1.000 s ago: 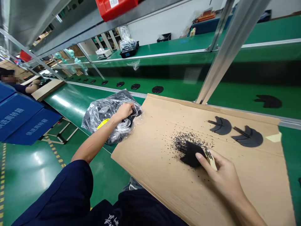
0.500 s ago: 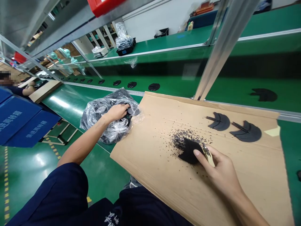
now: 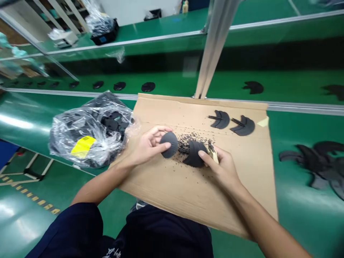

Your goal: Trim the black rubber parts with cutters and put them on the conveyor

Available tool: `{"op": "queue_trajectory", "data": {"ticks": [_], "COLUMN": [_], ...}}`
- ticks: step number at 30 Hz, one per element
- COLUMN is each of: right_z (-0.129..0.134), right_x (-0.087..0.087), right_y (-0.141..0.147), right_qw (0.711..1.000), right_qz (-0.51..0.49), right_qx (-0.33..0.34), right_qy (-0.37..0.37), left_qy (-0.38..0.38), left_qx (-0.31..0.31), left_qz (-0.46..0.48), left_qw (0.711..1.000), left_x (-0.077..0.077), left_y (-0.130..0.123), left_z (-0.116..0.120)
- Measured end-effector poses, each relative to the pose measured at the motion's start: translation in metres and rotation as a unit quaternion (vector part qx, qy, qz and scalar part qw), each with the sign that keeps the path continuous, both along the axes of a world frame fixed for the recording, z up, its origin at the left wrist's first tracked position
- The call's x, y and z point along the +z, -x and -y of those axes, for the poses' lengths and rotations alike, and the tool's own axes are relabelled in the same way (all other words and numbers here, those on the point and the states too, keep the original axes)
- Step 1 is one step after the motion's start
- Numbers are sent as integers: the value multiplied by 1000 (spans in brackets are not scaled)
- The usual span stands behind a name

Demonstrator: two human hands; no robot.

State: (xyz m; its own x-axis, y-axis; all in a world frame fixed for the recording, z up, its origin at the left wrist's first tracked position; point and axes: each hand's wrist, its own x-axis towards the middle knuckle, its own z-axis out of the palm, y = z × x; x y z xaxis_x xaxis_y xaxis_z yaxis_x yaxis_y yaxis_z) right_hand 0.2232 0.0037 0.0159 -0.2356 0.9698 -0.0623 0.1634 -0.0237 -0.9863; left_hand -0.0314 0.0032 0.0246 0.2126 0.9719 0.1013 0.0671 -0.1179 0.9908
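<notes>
A long green conveyor-belt worktop [image 3: 303, 215] runs across the room, with an aluminium upright [image 3: 215, 39] rising from its far rail. A dark shaped piece lies on the belt beyond that rail, and a heap of similar dark cut shapes [image 3: 317, 168] sits on the green to the right. A row of dark discs [image 3: 148, 86] lines the far belt, spaced apart so each stays separate.

A sheet of brown cardboard [image 3: 172, 200] lies flat on the worktop in front of the person, apparently as a protective pad, and its near edge overhangs the belt. To its left, a clear plastic bag [image 3: 80, 132] with a yellow label [image 3: 83, 146] bulges with dark pieces, within easy reach. Two finished-looking shaped pieces [image 3: 220, 119] [image 3: 243, 125] sit side by side at the cardboard's far end, out of the working area.

Both hands are over the cardboard. The left hand [image 3: 147, 147] is partly closed, pinching a round dark piece [image 3: 170, 144] upright by its edge. The right hand [image 3: 223, 168] is curled around a small pale-handled tool [image 3: 212, 152], its forefinger on a dark foam piece [image 3: 194, 154]. Dark crumbs [image 3: 188, 143] are scattered around that piece.
</notes>
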Motion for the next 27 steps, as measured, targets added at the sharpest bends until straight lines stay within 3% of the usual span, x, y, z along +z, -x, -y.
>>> {"op": "queue_trajectory", "data": {"ticks": [2,5,11,16,23,27], "right_z": [1,3,5,5,6,7], "right_x": [-2,-4,-3,-4,-4,-2], "right_y": [-1,-1,1,1,2,2], "right_qw": [1000,1000,999,999,999,999], "right_qz": [-10,-17,-48,-35,-34,-25], "right_qx": [-11,-21,0,-6,-9,-9], "right_qy": [7,9,18,28,33,26], "left_qy": [13,-11,-95,-159,-164,-121], "left_qx": [-31,-18,20,29,26,12], "left_qz": [27,-3,-125,-165,-174,-168], "left_qw": [999,1000,987,973,971,978], "left_x": [-10,-19,-26,-26,-28,-29], "left_y": [-30,-49,-46,-43,-42,-43], "left_z": [4,6,4,5,6,7]}}
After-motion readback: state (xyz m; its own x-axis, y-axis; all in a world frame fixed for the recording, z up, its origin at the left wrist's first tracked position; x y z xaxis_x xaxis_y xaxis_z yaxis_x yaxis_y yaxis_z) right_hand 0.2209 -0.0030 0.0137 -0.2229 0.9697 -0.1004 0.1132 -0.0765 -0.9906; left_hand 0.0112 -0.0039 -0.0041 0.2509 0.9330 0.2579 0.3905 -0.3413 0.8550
